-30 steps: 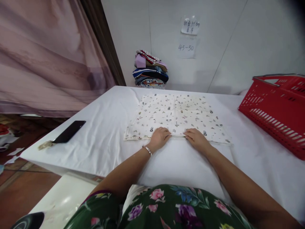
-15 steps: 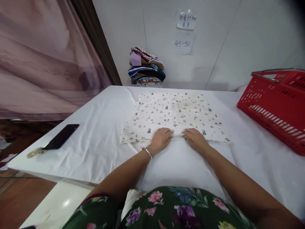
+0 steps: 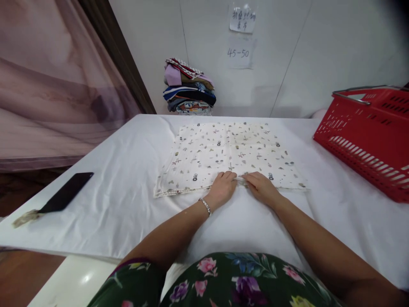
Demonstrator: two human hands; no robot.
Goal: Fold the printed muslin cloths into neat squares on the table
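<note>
We are watching 2 bare hands working side by side at 1 patterned cloth. The left hand [image 3: 223,187] is closing its fingers on the cloth's [image 3: 207,155] near edge, and the right hand [image 3: 260,187] is pinching that same edge just beside it, with only a narrow gap showing between them. So we are counting 2 grips, both on 1 edge. The cloth is lying flat and folded in layers around the middle of 1 white-covered table [image 3: 124,183], its small dark prints facing up; we are not managing a sure count of the layers. 1 bracelet [image 3: 205,206] is circling the left wrist.

Over on the right, 1 red basket [image 3: 364,140] is sitting on the table, its metal handle lying along the rim; its slatted side is blocking our view, so we cannot tell what it is holding. Over on the left, we are spotting 1 flat black object [image 3: 65,194] with 1 tan tassel [image 3: 25,218] at its near end. At the far edge, 1 pile of folded fabrics [image 3: 189,89] is rising against the wall [image 3: 281,47], where 2 paper notes [image 3: 240,52] are hanging, the lower reading "45-50".
</note>
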